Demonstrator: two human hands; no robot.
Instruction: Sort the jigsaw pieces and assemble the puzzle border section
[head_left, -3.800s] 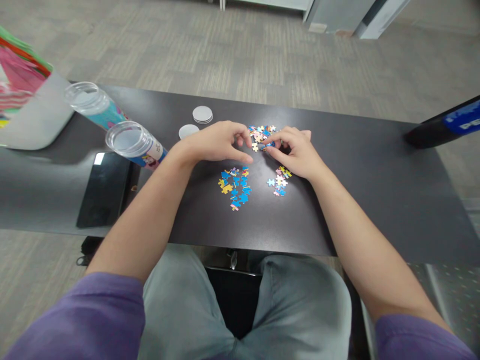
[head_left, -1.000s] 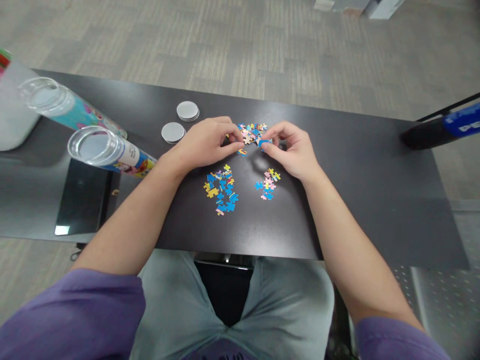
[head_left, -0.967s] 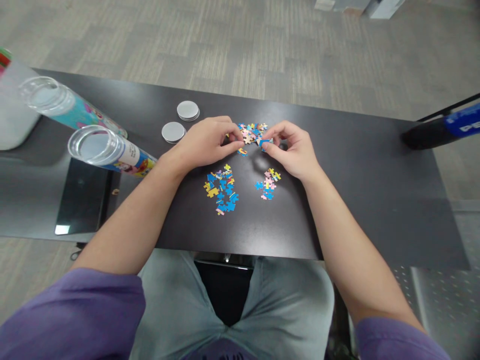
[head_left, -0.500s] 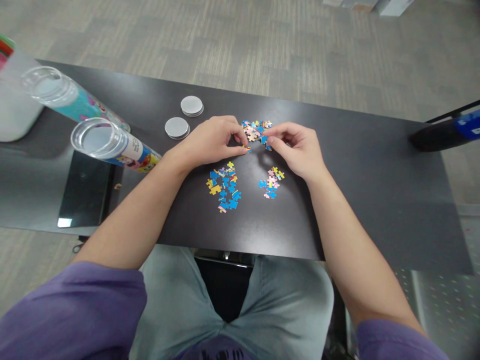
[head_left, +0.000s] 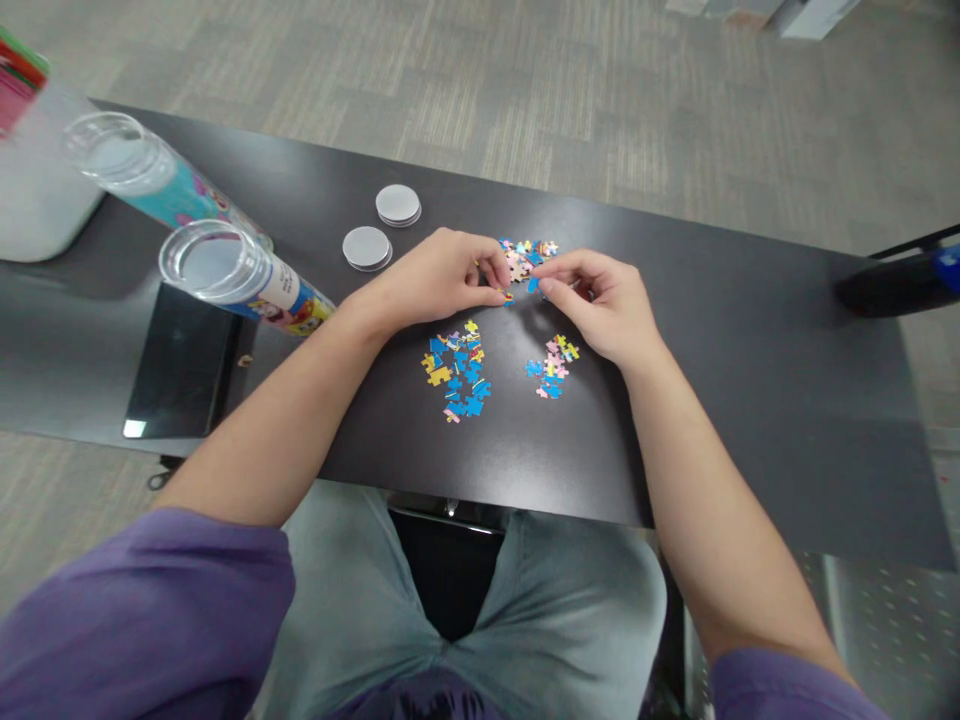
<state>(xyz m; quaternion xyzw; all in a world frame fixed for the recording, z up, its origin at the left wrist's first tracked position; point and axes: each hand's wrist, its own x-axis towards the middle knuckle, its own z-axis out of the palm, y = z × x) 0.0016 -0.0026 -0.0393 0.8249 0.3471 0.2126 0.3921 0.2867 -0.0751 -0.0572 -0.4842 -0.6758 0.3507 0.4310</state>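
Note:
My left hand is closed in a pinch on a small puzzle piece with red and yellow on it, just above the dark table. Opposite it, my right hand pinches a blue puzzle piece between thumb and forefinger. Beyond the fingertips lies a cluster of puzzle pieces in pink, blue and yellow, partly covered by both hands. Closer to me, a pile of mostly blue and yellow pieces lies below my left hand. A smaller pink, blue and yellow pile sits below my right hand.
Two clear tubes with printed labels, one teal and one blue and yellow, stand at the left. Near them are two stacks of grey discs, a black tablet and a white container. A dark object stands at the right edge.
The whole view has shifted slightly, moving the table things a little to the right. The blue piece in my right hand has turned or tilted. Both hands keep their pinch.

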